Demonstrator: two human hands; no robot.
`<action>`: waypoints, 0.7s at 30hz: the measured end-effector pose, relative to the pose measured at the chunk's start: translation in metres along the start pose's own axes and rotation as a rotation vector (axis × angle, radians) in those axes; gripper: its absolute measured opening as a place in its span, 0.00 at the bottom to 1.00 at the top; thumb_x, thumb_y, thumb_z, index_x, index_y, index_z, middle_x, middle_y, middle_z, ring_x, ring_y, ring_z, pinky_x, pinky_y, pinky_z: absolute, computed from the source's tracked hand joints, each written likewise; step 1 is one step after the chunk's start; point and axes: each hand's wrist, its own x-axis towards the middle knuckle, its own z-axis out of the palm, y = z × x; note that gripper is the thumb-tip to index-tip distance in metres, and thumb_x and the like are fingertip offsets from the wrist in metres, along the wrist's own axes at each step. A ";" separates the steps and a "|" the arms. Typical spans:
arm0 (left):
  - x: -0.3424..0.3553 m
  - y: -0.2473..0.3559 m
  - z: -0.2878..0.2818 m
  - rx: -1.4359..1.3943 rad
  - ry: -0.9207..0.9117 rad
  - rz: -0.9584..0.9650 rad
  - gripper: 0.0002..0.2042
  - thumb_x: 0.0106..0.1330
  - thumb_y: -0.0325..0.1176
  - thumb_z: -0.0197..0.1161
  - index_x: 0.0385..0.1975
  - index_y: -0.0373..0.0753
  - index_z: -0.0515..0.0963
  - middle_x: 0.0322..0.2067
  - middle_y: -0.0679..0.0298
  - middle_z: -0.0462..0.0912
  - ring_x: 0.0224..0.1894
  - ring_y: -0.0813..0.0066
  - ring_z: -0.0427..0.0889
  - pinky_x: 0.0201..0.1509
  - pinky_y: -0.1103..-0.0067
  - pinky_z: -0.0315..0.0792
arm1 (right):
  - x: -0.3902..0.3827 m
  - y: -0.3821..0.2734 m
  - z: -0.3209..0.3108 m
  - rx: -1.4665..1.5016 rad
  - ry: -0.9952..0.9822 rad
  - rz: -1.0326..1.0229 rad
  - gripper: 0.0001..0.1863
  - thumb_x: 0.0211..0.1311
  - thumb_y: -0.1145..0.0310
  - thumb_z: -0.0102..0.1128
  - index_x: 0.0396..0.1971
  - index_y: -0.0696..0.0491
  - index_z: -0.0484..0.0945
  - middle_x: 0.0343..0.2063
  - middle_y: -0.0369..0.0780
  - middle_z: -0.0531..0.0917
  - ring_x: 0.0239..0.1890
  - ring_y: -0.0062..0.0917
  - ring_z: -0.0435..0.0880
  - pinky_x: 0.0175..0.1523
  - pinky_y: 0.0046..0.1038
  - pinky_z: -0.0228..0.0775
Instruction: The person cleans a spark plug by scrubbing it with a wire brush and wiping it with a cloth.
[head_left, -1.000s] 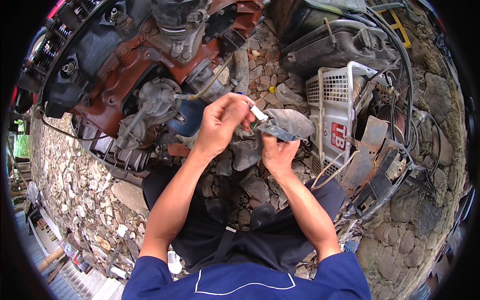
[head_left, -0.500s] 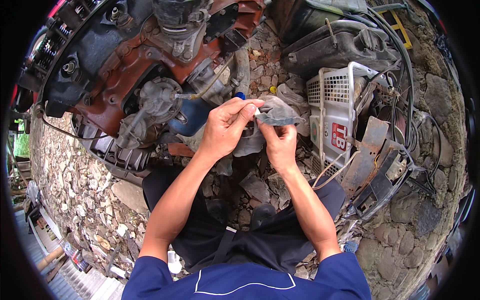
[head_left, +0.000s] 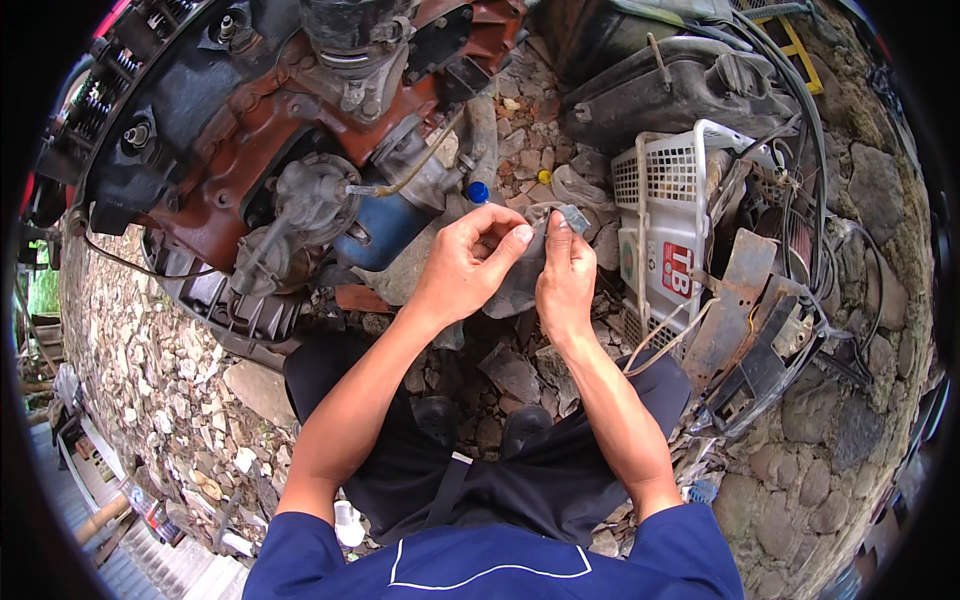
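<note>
A dark grey cloth (head_left: 517, 298) hangs between my two hands, in front of the engine. My right hand (head_left: 565, 285) grips it, the thumb pressed on a lighter grey folded corner (head_left: 574, 219) that sticks up past the fingertips. My left hand (head_left: 468, 268) is just to the left, its thumb and forefinger pinched together beside the cloth. What lies between those two fingertips is too small or hidden to tell.
The rust-red and black engine (head_left: 245, 160) with a blue cylindrical filter (head_left: 385, 232) fills the upper left. A white plastic basket (head_left: 655, 240) of scrap parts stands at the right, below a black tank (head_left: 690, 95). A blue cap (head_left: 478, 192) is just beyond my left hand; stones cover the ground.
My right hand has turned upright and risen slightly, its thumb now over the cloth's corner. The left fingertips have drawn apart from it, and the white bit at them no longer shows.
</note>
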 end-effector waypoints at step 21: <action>-0.007 -0.006 0.009 0.350 0.015 0.174 0.10 0.59 0.27 0.63 0.37 0.32 0.73 0.28 0.66 0.76 0.27 0.86 0.73 0.28 0.84 0.68 | -0.004 0.007 0.002 0.704 0.017 0.151 0.11 0.68 0.66 0.53 0.42 0.58 0.75 0.37 0.39 0.82 0.37 0.23 0.81 0.43 0.26 0.75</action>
